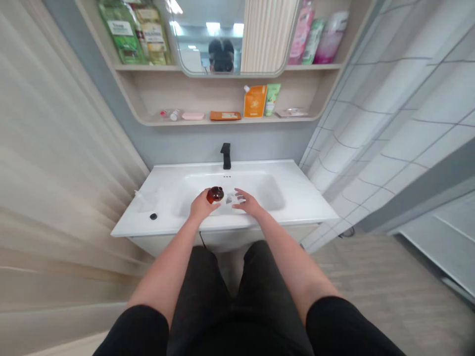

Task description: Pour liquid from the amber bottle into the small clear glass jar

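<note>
Over the sink, my left hand is wrapped round an amber bottle. The bottle leans, its dark open neck pointing up and to the right. Just right of it, my right hand curves its fingers and thumb around a small clear plastic piece; whether this is a cup or a wrapper I cannot make out. A round black cap lies on the counter to the left. Behind the cap is a crumpled clear plastic bag.
A black faucet stands behind the basin. Above it, the shelf bears an orange pouch, a green tube and small items. Large bottles flank the mirror. Curtains hang on the left, tiled-pattern curtain on the right.
</note>
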Demonstrator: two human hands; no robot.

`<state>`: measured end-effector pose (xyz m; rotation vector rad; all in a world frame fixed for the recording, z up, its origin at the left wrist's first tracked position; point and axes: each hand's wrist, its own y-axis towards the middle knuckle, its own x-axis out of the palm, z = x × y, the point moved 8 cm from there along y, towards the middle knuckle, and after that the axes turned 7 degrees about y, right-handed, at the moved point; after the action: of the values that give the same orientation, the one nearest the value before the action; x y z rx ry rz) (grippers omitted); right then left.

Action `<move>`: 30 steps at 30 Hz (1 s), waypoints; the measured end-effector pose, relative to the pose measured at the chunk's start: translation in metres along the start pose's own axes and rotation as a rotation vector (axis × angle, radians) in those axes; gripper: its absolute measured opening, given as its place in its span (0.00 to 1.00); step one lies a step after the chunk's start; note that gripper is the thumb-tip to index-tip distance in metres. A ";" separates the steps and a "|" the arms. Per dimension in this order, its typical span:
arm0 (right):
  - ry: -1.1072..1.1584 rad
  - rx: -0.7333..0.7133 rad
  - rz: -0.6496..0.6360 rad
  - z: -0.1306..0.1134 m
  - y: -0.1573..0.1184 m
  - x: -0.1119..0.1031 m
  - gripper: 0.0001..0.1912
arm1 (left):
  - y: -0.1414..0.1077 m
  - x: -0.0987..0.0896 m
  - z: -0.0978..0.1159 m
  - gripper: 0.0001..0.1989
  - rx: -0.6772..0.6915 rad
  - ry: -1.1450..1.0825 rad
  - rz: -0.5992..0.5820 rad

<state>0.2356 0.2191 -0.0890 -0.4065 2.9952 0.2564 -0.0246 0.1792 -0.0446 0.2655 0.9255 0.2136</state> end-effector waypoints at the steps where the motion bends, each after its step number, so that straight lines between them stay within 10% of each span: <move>1: -0.001 0.002 -0.003 0.001 0.000 0.000 0.50 | -0.001 0.001 0.002 0.40 0.018 0.029 -0.003; 30: -0.128 0.003 0.010 0.008 0.004 -0.001 0.48 | -0.011 0.010 0.026 0.39 0.172 0.341 -0.060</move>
<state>0.2356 0.2249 -0.0962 -0.3607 2.8724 0.2688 0.0028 0.1681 -0.0408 0.3664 1.2912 0.1256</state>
